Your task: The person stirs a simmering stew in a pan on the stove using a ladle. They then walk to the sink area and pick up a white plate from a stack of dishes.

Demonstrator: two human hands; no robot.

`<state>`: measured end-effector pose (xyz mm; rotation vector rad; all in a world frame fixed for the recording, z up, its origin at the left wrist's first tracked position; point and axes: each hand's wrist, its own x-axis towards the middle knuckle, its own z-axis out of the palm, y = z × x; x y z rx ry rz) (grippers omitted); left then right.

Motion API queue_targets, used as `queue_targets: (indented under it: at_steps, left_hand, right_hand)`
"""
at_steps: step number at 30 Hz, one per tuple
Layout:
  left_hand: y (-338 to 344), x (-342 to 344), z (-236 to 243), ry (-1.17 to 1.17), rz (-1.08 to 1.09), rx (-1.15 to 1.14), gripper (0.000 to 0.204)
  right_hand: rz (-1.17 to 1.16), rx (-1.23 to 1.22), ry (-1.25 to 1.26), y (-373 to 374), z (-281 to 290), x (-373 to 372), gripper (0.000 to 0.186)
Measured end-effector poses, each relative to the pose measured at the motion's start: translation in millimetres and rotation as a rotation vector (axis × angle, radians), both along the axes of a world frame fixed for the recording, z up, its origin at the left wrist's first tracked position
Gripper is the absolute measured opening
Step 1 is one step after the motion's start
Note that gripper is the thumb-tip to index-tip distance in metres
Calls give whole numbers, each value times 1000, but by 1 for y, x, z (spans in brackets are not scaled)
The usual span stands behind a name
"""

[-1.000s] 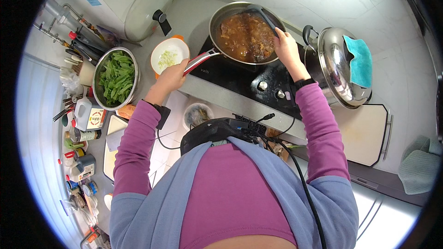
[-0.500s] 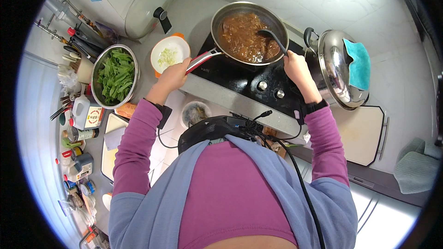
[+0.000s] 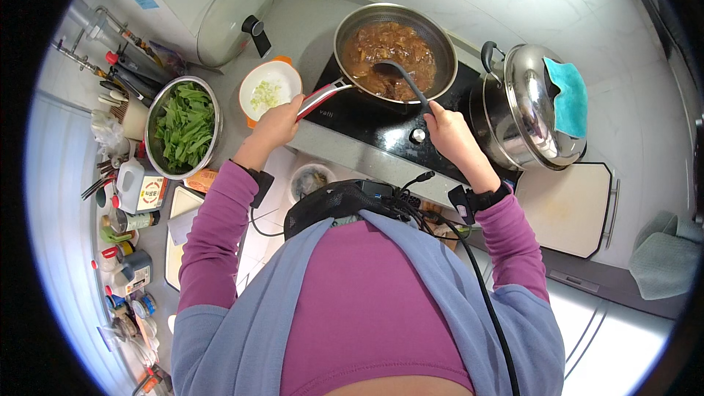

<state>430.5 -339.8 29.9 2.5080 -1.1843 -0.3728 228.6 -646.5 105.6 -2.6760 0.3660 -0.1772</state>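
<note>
A wide frying pan with brown saucy food in it stands on the black cooktop. Around the pan's red and silver handle, my left hand is closed. My right hand grips the handle of a dark ladle or cooking spoon, whose head dips into the sauce at the pan's near middle. An orange-rimmed white dish with chopped pale green pieces sits just beyond my left hand.
Left of the dish is a metal bowl of green leaves. A glass lid leans behind it. Right of the pan stands a lidded steel pot with a teal cloth. Bottles line the left side; a cutting board lies right.
My right hand has moved left and nearer, carrying the utensil's head from the pan's right side toward its middle. My left hand stays on the handle.
</note>
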Motion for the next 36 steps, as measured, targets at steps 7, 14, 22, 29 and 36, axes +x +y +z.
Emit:
queue_targets:
  at_steps: [7, 14, 22, 29, 36]
  left_hand:
    - [2, -1, 1, -14, -1, -8, 49]
    - [2, 2, -6, -25, -5, -25, 49]
    - [0, 1, -4, 32, 25, 0, 55]
    - [-1, -1, 1, -14, 26, 18, 52]
    - [-1, -3, 3, -30, 15, 9, 52]
  right_hand:
    - [-48, 131, -113, -20, -11, 8, 33]
    - [-32, 5, -247, -41, 7, -21, 33]
    - [-70, 148, -24, -27, 74, -66, 31]
    - [55, 82, -26, -14, 41, -40, 34]
    - [100, -35, -110, -29, -9, 1, 35]
